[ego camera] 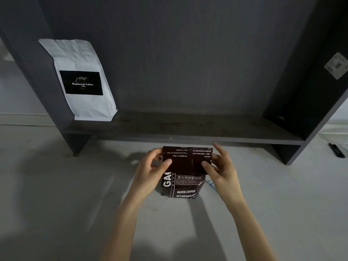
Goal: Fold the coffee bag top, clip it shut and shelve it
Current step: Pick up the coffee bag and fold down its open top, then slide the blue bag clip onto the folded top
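A dark brown coffee bag (185,187) with white lettering stands on the pale floor in front of the shelf. Its top is folded down toward me over the front, so the print on the flap reads upside down. My left hand (152,172) pinches the flap's left edge, thumb on the front. My right hand (220,167) holds the flap's right side, thumb pressed on it and fingers spread behind. A small pale blue object (211,185), possibly the clip, peeks out on the floor right of the bag, mostly hidden by my right wrist.
A dark grey shelf unit (188,136) stands just behind the bag, its low board bare except for a white coffee bag (82,80) with a black label leaning at the left end. A small black object (337,150) lies on the floor at far right.
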`<state>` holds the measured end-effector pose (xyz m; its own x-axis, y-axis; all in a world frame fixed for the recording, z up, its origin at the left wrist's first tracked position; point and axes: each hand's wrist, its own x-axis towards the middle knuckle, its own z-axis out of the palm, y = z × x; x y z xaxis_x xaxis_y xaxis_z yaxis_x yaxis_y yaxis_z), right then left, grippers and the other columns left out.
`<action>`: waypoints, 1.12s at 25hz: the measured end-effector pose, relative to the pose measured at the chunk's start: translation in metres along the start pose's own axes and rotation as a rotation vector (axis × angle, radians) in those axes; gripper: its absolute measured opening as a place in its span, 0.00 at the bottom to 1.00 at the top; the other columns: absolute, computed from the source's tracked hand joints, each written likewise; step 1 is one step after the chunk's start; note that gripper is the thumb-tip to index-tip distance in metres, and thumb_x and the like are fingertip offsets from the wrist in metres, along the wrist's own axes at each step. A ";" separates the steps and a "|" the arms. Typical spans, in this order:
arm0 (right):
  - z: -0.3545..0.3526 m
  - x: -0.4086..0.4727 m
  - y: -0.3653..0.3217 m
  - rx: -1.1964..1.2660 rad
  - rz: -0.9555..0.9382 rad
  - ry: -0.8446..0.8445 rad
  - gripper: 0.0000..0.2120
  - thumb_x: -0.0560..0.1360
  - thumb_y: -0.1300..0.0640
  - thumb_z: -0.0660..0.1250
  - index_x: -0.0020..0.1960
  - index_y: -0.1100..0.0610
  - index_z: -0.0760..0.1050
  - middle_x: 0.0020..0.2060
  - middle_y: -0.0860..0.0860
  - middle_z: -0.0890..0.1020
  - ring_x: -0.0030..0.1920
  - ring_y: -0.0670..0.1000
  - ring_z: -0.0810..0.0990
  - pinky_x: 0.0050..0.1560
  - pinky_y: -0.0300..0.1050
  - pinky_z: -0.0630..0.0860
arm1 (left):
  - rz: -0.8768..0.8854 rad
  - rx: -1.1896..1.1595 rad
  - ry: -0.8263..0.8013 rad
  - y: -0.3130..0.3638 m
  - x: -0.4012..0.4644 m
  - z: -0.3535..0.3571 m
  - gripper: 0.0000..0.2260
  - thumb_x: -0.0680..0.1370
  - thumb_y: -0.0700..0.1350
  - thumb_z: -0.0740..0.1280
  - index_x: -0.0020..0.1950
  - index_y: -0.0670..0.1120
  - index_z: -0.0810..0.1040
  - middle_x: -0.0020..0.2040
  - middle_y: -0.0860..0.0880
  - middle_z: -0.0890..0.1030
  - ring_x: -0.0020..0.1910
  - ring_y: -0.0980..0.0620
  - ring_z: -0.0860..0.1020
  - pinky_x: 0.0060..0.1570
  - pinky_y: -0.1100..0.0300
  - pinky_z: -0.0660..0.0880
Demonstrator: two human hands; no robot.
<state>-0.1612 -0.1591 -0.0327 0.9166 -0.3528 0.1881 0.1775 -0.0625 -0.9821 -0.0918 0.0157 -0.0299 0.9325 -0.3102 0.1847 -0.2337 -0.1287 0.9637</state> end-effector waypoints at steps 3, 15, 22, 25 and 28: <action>-0.001 0.003 0.005 0.019 0.027 0.032 0.12 0.71 0.65 0.65 0.48 0.49 0.75 0.45 0.49 0.82 0.50 0.48 0.80 0.46 0.33 0.77 | 0.002 -0.070 -0.026 -0.004 0.000 0.002 0.11 0.69 0.46 0.69 0.48 0.59 0.73 0.50 0.58 0.78 0.47 0.69 0.77 0.48 0.72 0.73; 0.000 0.010 0.019 -0.142 0.063 0.200 0.05 0.70 0.58 0.68 0.38 0.49 0.77 0.32 0.46 0.81 0.35 0.41 0.78 0.36 0.30 0.73 | -0.022 -0.086 0.072 -0.020 0.003 0.008 0.09 0.72 0.38 0.67 0.38 0.52 0.75 0.36 0.58 0.83 0.40 0.61 0.79 0.43 0.70 0.74; -0.005 0.007 0.019 -0.123 0.094 0.165 0.07 0.68 0.58 0.70 0.36 0.47 0.78 0.26 0.40 0.82 0.35 0.43 0.79 0.37 0.30 0.74 | -0.039 0.035 0.107 -0.014 0.003 0.005 0.04 0.71 0.41 0.68 0.38 0.50 0.77 0.32 0.64 0.82 0.35 0.67 0.78 0.37 0.76 0.71; -0.008 0.001 0.014 -0.055 0.104 0.089 0.05 0.69 0.61 0.68 0.43 0.55 0.80 0.35 0.45 0.83 0.38 0.42 0.81 0.39 0.29 0.76 | -0.076 -0.035 0.129 -0.009 -0.001 0.008 0.05 0.72 0.39 0.67 0.47 0.43 0.78 0.39 0.58 0.81 0.36 0.70 0.78 0.37 0.78 0.71; -0.017 -0.007 0.005 0.016 0.135 0.016 0.08 0.72 0.65 0.64 0.49 0.59 0.78 0.41 0.46 0.82 0.38 0.35 0.80 0.40 0.26 0.74 | -0.111 -0.099 0.133 -0.005 -0.005 0.011 0.06 0.73 0.38 0.66 0.49 0.45 0.76 0.41 0.57 0.79 0.35 0.73 0.77 0.35 0.79 0.70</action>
<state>-0.1724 -0.1733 -0.0394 0.9267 -0.3720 0.0537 0.0585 0.0015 -0.9983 -0.0987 0.0077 -0.0377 0.9807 -0.1714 0.0942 -0.1058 -0.0598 0.9926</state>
